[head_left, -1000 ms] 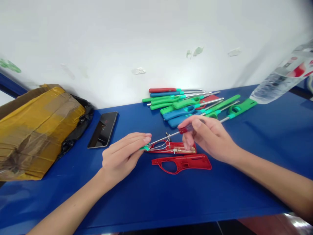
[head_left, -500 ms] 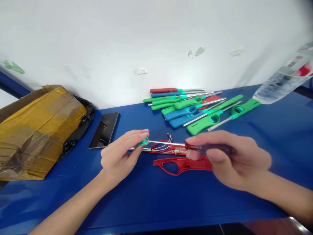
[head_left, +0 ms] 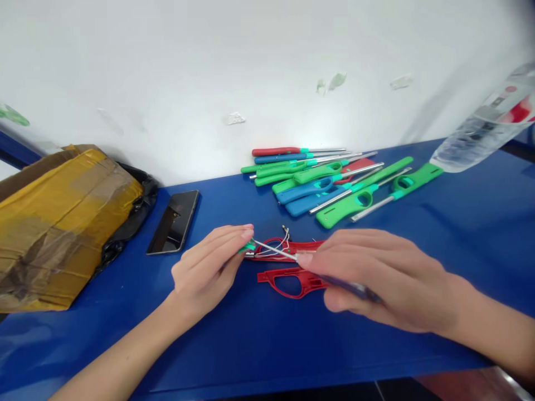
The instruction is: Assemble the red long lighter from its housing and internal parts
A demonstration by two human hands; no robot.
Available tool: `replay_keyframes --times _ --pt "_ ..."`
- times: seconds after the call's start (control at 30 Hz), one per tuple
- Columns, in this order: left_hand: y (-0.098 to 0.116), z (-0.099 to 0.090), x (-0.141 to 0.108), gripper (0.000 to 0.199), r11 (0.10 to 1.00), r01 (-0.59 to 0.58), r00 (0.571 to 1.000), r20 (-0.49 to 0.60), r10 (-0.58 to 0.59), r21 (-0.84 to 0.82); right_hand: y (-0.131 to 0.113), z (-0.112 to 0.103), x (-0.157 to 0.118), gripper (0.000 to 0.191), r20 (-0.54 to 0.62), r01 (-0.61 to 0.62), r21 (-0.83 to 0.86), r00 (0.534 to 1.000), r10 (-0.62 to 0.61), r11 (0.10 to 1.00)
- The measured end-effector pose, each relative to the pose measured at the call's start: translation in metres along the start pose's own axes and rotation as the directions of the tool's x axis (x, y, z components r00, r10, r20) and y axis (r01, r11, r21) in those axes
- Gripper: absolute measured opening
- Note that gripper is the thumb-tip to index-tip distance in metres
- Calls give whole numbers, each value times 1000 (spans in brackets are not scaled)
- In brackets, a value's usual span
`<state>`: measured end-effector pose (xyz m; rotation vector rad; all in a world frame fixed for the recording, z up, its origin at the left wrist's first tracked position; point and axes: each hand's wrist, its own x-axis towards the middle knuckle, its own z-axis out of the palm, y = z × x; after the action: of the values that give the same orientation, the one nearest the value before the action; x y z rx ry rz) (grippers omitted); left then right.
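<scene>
My left hand (head_left: pixel 213 264) pinches a small green plastic piece (head_left: pixel 249 246) between thumb and fingers. A screwdriver (head_left: pixel 351 287) is gripped in my right hand (head_left: pixel 388 278), its metal shaft slanting left so that the tip meets the green piece. Beneath the shaft lies an opened red lighter half (head_left: pixel 271 252) with white wires and a metal tube end near my left fingers. The other red lighter shell half (head_left: pixel 288 283) lies just in front of it, partly covered by my right hand.
Several green, blue and red long-nosed lighters (head_left: pixel 317 189) lie heaped at the back by the white wall. A black phone (head_left: pixel 173 223) and a taped cardboard box (head_left: pixel 62 228) are at the left. A plastic water bottle (head_left: pixel 480 128) is at the back right of the blue table (head_left: pixel 251 351).
My right hand has turned and moved slightly left, so the screwdriver now slants more steeply, its handle lower. My left hand still pinches the green piece. The view has shifted slightly.
</scene>
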<state>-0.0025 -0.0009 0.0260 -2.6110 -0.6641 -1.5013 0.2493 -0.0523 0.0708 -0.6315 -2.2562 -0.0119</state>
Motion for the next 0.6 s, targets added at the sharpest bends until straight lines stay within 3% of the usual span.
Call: replay_keyframes --times 0.1,0.17,0.27,0.47,0.6 --pt "2 2 1 35 1000 -18 999 44 18 2 7 -1 0 14 -8 -191 172 981 196 966" --pt "3 4 1 30 1000 -12 998 62 11 13 13 -2 -2 15 40 -323 297 944 326 899" --pt "3 7 1 26 1000 -3 998 58 1 31 20 0 -5 21 48 -424 431 892 449 797" --pt "1 5 -1 31 1000 -1 996 94 0 10 24 8 -6 30 62 -490 630 805 590 603" --pt "0 1 0 33 1000 9 993 118 -6 -26 27 9 -6 30 72 -488 679 788 612 549"
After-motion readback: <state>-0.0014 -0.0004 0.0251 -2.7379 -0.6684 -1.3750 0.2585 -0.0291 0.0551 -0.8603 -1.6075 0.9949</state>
